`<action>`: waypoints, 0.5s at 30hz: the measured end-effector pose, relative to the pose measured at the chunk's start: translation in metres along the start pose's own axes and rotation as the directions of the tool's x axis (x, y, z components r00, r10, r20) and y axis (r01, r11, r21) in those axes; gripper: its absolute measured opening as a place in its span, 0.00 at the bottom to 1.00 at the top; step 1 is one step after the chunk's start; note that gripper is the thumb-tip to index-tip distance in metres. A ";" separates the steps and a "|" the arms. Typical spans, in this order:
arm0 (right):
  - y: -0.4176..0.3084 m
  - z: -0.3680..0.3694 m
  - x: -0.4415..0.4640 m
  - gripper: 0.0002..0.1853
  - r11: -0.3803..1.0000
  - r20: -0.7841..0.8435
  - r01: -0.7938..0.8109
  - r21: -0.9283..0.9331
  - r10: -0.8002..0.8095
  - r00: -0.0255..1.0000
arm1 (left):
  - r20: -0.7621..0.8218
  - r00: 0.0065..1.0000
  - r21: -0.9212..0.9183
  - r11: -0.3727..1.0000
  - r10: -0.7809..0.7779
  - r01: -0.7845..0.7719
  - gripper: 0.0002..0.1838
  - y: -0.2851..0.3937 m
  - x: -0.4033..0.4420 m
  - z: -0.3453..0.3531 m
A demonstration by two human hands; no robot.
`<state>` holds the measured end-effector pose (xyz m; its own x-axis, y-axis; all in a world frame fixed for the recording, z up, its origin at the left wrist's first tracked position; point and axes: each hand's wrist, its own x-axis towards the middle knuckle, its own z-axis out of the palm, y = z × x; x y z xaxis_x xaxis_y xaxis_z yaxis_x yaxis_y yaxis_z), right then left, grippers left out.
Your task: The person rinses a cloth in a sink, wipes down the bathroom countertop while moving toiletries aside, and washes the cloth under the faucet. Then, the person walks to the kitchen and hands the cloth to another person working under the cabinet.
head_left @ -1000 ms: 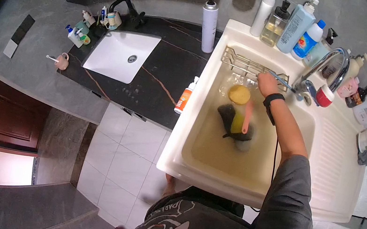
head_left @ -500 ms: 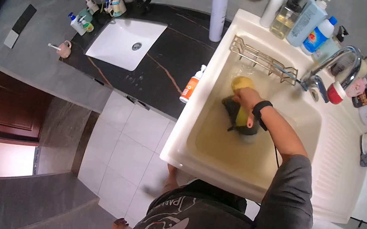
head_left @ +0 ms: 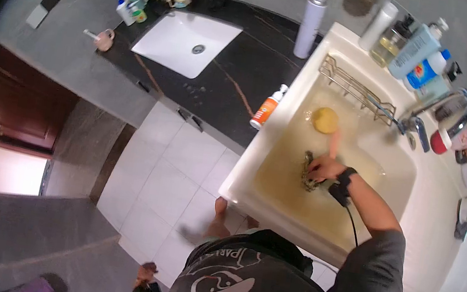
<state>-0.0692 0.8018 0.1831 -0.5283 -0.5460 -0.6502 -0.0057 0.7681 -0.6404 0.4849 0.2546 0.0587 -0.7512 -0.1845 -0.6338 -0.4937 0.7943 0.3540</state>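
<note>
My right hand [head_left: 328, 169] is closed on a dark, mottled item [head_left: 309, 172] in the cloudy water of the large cream sink [head_left: 242, 171]. What this item is I cannot make out. Above the hand floats a round yellow sponge [head_left: 325, 120], with a pink handle [head_left: 335, 142] between them. A wire rack [head_left: 353, 90] spans the back of the basin, and a thin blue-grey stick [head_left: 379, 105] lies across it. My left hand [head_left: 147, 271] hangs low beside my body, away from the sink; its fingers are too small and blurred to read.
Several bottles [head_left: 416, 52] line the sink's back ledge near a chrome faucet [head_left: 464, 114]. On the black counter [head_left: 224, 84] left of the sink stand an orange-labelled bottle [head_left: 266, 110] and a tall spray can [head_left: 310, 27]. A white basin [head_left: 185, 42] is set further left.
My right hand went from the rack to the yellow sponge, then down to the dark item, which it now grips. The yellow sponge lies free. The view has shifted, and my left hand appears higher.
</note>
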 end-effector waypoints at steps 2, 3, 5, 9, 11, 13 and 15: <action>-0.003 -0.016 -0.025 0.03 0.962 -0.210 0.076 0.262 -0.020 0.978 | -0.115 0.972 -0.496 0.860 -0.204 0.122 0.11 0.008 0.014 -0.014; -0.019 -0.020 -0.045 0.06 0.921 -0.344 0.115 0.371 0.021 0.939 | -0.224 0.966 -0.361 0.910 0.125 -0.202 0.12 -0.054 0.043 0.007; -0.038 -0.033 -0.078 0.06 0.907 -0.433 0.155 0.393 0.034 0.901 | -0.230 0.968 -0.541 0.840 -0.097 -0.045 0.10 -0.013 0.062 -0.030; -0.043 -0.055 -0.130 0.11 0.964 -0.633 0.180 0.196 -0.015 0.774 | -0.287 0.958 -0.570 0.808 -0.027 -0.148 0.14 0.042 0.094 -0.074; -0.019 -0.060 -0.134 0.15 0.988 -0.633 0.092 0.124 0.007 0.774 | -0.228 0.964 -0.451 0.892 -0.136 0.019 0.14 0.084 0.091 -0.094; 0.016 -0.061 -0.123 0.19 0.999 -0.636 0.024 0.042 0.008 0.772 | -0.223 0.961 -0.438 0.897 -0.165 0.052 0.15 0.087 0.093 -0.089; 0.054 -0.049 -0.107 0.28 0.832 -0.604 -0.308 -0.461 -0.041 0.796 | -0.211 0.959 -0.421 0.903 -0.188 0.085 0.16 0.082 0.087 -0.079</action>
<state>-0.0545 0.9185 0.2381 -0.9333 -0.2636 -0.2440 -0.2339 0.9615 -0.1442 0.3450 0.2577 0.0869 -0.7200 -0.4488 -0.5293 -0.6940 0.4583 0.5553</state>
